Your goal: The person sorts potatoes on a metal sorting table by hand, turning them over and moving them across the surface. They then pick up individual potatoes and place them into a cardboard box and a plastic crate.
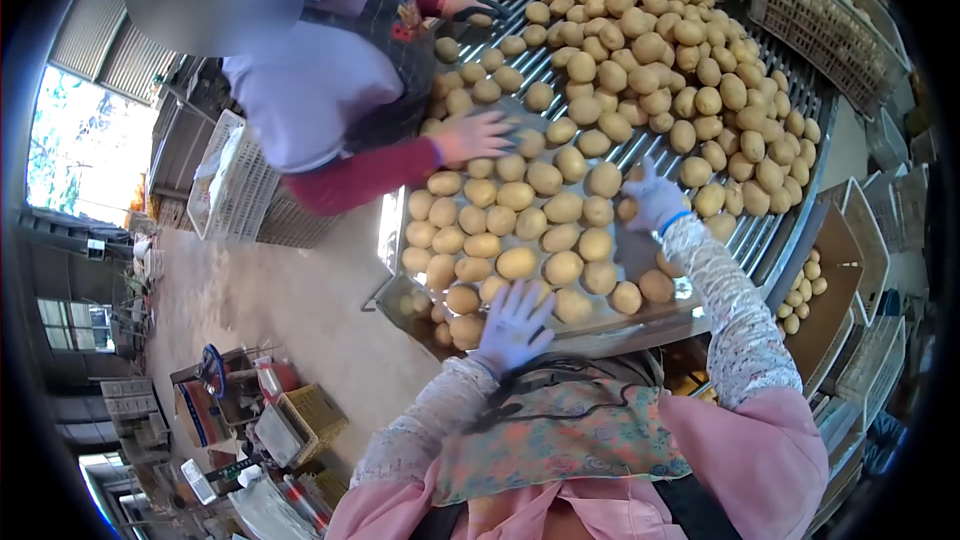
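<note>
My left hand (515,328), in a pale lavender glove, lies with fingers spread on the potatoes at the near edge of the metal sorting table (640,325). Beneath and beside its fingertips are tan potatoes (516,262), spread in roughly one layer. My right hand (656,200), gloved with a blue band at the wrist, reaches to where the smooth tray meets the metal rollers (625,152). Its fingers are apart, touching or just beside a potato (627,209) they partly cover. More potatoes (697,172) lie close to its right.
A large potato heap (650,50) covers the rollers. Across the left side stands a co-worker (320,100), one hand (475,136) over the potatoes, another (470,8) farther back. Plastic crates (825,30) line the far right; a box of potatoes (802,290) sits below.
</note>
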`<state>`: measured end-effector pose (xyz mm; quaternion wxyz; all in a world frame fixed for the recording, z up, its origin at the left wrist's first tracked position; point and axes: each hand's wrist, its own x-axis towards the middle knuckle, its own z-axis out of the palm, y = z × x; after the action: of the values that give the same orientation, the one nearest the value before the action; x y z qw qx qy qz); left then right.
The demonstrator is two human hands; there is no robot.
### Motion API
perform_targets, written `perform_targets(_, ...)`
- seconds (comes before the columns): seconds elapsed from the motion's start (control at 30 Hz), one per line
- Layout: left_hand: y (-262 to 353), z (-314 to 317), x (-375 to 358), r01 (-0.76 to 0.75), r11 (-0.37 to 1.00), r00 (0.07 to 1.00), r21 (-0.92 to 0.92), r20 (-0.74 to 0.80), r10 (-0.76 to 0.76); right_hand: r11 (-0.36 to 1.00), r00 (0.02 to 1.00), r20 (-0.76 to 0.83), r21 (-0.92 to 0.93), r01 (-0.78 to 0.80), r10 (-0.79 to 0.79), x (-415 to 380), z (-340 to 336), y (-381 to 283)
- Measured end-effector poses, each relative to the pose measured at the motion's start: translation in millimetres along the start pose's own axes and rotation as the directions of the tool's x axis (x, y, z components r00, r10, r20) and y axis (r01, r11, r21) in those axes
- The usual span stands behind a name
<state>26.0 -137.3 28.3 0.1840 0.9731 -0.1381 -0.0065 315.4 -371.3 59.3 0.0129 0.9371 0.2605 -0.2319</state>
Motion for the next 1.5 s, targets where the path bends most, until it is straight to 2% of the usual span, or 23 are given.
perform_targets(0.1, -53.5, -9.9, 7.6, 0.083, 0.993, 0.984, 0.081, -0.166, -0.068, 0.998, 0.988, -0.145, 0.024, -0.054, 0.057, -11.2, 35.6, -8.6)
perform_targets(0.23, -69.5, 0.8, 48.1, -0.028, 0.969, 0.996, 0.247, -0.078, 0.048, 0.973, 0.982, -0.127, 0.201, -0.112, 0.139, -29.5, 19.9, -10.8)
perform_targets(0.3, -47.8, 21.2, 63.0, 0.194, 0.928, 0.977, 0.318, -0.150, -0.153, 0.839, 0.953, -0.298, 0.531, 0.120, 0.052, -42.8, 28.8, 2.3)
perform_targets(0.4, -23.3, 4.8, 29.7, 0.026, 0.990, 0.998, 0.140, -0.053, -0.019, 0.725, 0.785, -0.607, 0.595, 0.347, 0.123, -103.8, 54.1, 20.4)
perform_targets(0.47, -33.5, -9.1, -3.7, -0.082, 0.986, 0.995, 0.143, 0.061, 0.074, 0.002, 0.945, -0.166, 0.985, 0.172, 0.282, -184.5, 62.4, 30.9)
perform_targets(0.5, -44.9, -17.4, -17.2, -0.087, 0.986, 0.995, 0.142, 0.055, 0.080, -0.142, 0.969, -0.114, 0.979, 0.147, 0.220, -226.9, 85.8, 50.4)
perform_targets(0.53, -64.0, -26.9, -26.0, -0.043, 0.990, 0.998, 0.131, 0.045, 0.037, -0.186, 0.978, 0.062, 0.982, -0.025, 0.201, -270.8, 94.5, 59.4)
perform_targets(0.6, -88.0, -32.9, -26.6, 0.001, 0.994, 0.999, 0.111, 0.032, -0.005, -0.248, 0.950, 0.092, 0.969, -0.017, 0.297, -346.4, 144.3, 72.2)
perform_targets(0.67, -104.4, -32.7, -5.4, 0.375, 0.888, 0.914, 0.267, -0.268, -0.306, -0.289, 0.799, 0.386, 0.917, -0.276, 0.461, -403.3, 180.2, 77.4)
perform_targets(0.7, -108.0, -20.3, 8.8, 0.375, 0.888, 0.913, 0.267, -0.269, -0.305, -0.289, 0.800, 0.385, 0.917, -0.275, 0.461, -416.8, 214.4, 82.7)
perform_targets(0.73, -106.6, 1.2, 28.3, 0.337, 0.871, 0.921, 0.359, -0.316, -0.226, 0.144, 0.650, 0.361, 0.795, -0.589, 0.669, -424.9, 268.9, 105.1)
perform_targets(0.77, -98.2, 17.2, 45.2, 0.304, 0.840, 0.924, 0.449, -0.355, -0.144, 0.435, 0.532, 0.190, 0.388, -0.812, 0.825, -425.7, 298.4, 118.3)
perform_targets(0.8, -79.9, 29.9, 60.2, 0.399, 0.854, 0.885, 0.332, -0.382, -0.265, 0.550, 0.632, -0.024, 0.520, -0.654, 0.775, -404.6, 259.8, 98.7)
perform_targets(0.87, -37.8, 35.6, 72.1, 0.376, 0.888, 0.908, 0.263, -0.295, -0.297, 0.368, 0.717, -0.172, 0.921, -0.126, 0.676, -339.1, 204.7, 81.0)
perform_targets(0.93, -16.3, 22.4, 51.7, 0.261, 0.915, 0.960, 0.307, -0.186, -0.211, 0.651, 0.718, -0.408, 0.755, -0.081, 0.564, -284.2, 132.2, 41.8)
perform_targets(1.0, -11.1, 20.0, 26.4, 0.039, 0.999, 0.999, -0.016, -0.009, -0.039, 0.943, 0.734, -0.625, 0.326, -0.067, 0.268, -235.6, 105.3, 32.4)
perform_targets(1.1, -49.3, 7.7, -25.9, 0.126, 0.978, 0.990, -0.165, -0.038, -0.134, 0.974, 0.852, -0.492, 0.209, -0.086, 0.181, -192.5, 97.8, 5.2)
perform_targets(1.17, -65.2, -23.0, -58.5, 0.126, 0.978, 0.990, 0.166, -0.078, -0.114, 0.914, 0.914, -0.391, 0.402, 0.059, 0.113, -167.8, 100.8, -25.7)
perform_targets(1.23, -94.6, -35.5, -88.3, 0.223, 0.952, 0.972, 0.210, -0.121, -0.201, 0.887, 0.941, -0.317, 0.459, 0.045, 0.116, -152.0, 98.7, -55.9)
perform_targets(1.3, -100.2, -44.0, -91.8, 0.306, 0.920, 0.949, 0.245, -0.157, -0.274, 0.912, 0.877, -0.479, 0.374, 0.168, 0.035, -138.4, 123.7, -75.5)
perform_targets(1.37, -98.8, -57.1, -66.5, 0.316, 0.923, 0.920, 0.220, -0.309, -0.242, 0.927, 0.981, -0.162, 0.342, 0.156, -0.106, -139.5, 84.7, -119.4)
perform_targets(1.47, -82.6, -21.4, -9.3, 0.449, 0.888, 0.872, 0.100, -0.267, -0.411, 0.867, 0.839, -0.431, 0.212, 0.451, -0.331, -127.3, 116.3, -148.4)
perform_targets(1.5, -73.6, 17.2, 0.4, 0.444, 0.860, 0.874, 0.251, -0.330, -0.355, 0.865, 0.838, -0.430, 0.210, 0.455, -0.336, -124.3, 113.4, -146.9)
